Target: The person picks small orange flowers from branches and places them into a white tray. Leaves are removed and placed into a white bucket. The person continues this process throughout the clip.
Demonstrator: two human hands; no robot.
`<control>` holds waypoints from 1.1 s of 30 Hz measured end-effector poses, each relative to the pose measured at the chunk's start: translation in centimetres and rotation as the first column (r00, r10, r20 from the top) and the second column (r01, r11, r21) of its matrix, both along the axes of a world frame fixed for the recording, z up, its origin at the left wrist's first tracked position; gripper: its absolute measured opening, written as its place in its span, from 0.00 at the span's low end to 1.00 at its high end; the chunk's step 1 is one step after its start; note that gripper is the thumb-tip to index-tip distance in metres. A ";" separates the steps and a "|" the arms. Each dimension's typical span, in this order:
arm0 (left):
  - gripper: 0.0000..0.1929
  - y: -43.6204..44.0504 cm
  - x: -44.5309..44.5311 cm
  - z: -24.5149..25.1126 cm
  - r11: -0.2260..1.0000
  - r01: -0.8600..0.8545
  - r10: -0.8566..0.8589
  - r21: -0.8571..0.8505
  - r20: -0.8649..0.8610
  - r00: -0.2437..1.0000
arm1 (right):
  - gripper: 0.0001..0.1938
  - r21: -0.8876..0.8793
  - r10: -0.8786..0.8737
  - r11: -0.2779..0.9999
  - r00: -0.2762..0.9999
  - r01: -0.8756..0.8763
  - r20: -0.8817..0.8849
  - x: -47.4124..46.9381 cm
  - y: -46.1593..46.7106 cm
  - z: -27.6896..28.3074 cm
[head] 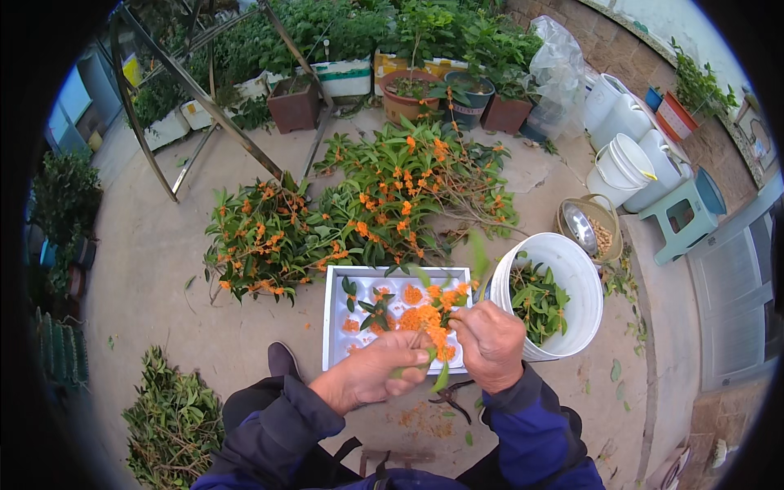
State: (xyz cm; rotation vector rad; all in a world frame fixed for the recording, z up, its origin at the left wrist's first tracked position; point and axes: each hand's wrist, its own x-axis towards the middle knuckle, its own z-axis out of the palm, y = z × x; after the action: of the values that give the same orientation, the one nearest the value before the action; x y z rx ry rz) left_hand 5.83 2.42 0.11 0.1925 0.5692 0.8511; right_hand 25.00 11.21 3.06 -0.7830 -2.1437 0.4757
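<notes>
My left hand [386, 367] is closed on green leaves [441, 378] beside a sprig of orange, osmanthus-like blossoms [436, 327]. My right hand [493, 343] pinches this sprig near its stem; the fingers hide the exact grip. Both hands are over the near right part of a white tray [327, 324] with round hollows. Small heaps of orange petals [413, 294] and a few leafy bits [376, 310] lie in it. Right of the tray stands a white bucket [585, 306] holding green leaves [539, 300]. Pruning shears [452, 401] lie on the ground below my right hand.
Cut flowering branches [392, 196] spread beyond the tray. Another leafy pile [174, 422] lies at the near left. A metal frame [202, 98] stands at the far left. On the right are a basket [606, 223], a lidded bucket [618, 168] and a green stool [680, 214].
</notes>
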 end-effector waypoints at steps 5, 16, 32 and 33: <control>0.03 0.0 -0.1 1.0 0.998 -0.043 0.042 -0.040 -0.031 0.999 | 0.07 -0.038 -0.142 0.989 0.990 0.141 -0.017 -0.2 0.4 -0.1; 0.03 0.2 0.0 1.6 0.944 -0.316 0.329 0.096 -0.179 0.927 | 0.10 0.123 -0.543 0.826 0.717 0.550 0.438 9.4 6.7 0.0; 0.03 0.2 1.0 0.8 0.980 -0.157 0.194 0.120 -0.427 0.883 | 0.02 -0.367 0.097 0.924 0.994 -0.110 -0.053 0.0 -0.1 -1.0; 0.03 0.1 1.0 0.8 0.979 -0.156 0.198 0.133 -0.410 0.890 | 0.02 -0.514 0.038 0.852 0.990 -0.102 -0.134 -0.1 -0.1 -1.3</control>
State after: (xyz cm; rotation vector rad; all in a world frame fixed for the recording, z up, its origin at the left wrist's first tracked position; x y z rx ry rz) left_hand 6.84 2.54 0.92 0.4251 0.9643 1.0239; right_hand 24.88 11.14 1.79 -0.9395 -1.9503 1.1483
